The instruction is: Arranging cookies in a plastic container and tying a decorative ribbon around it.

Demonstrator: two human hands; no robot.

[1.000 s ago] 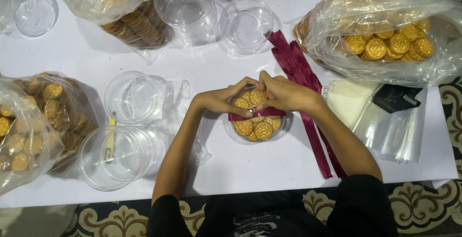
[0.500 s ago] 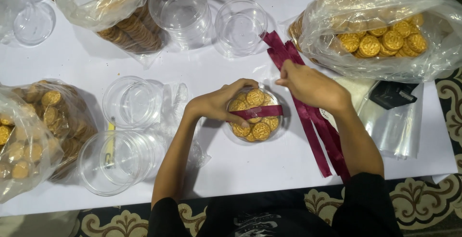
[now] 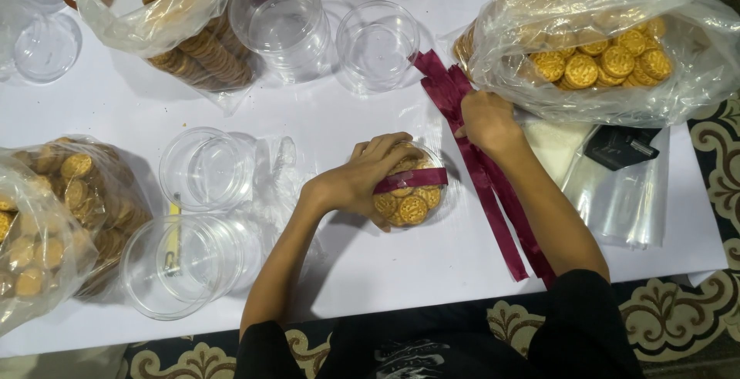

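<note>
A small round clear container of golden biscuits (image 3: 410,203) sits on the white table (image 3: 347,117) in front of me, with a dark red ribbon band (image 3: 420,178) across its top. My left hand (image 3: 362,179) rests over the container and presses the band down. My right hand (image 3: 487,121) lies farther right on a bundle of long dark red ribbons (image 3: 482,171), with its fingers closed on them near their upper end.
Empty clear round containers stand at the back (image 3: 281,17) (image 3: 378,44) and at the left (image 3: 206,169) (image 3: 181,263). Plastic bags of biscuits lie at back right (image 3: 609,48), back left (image 3: 181,17) and far left (image 3: 54,217). Clear plastic sheets (image 3: 620,202) and a small black object (image 3: 620,146) lie right.
My right hand has left the container and moved up and right onto the ribbon bundle. My left hand stays on the container, now alone on the band.
</note>
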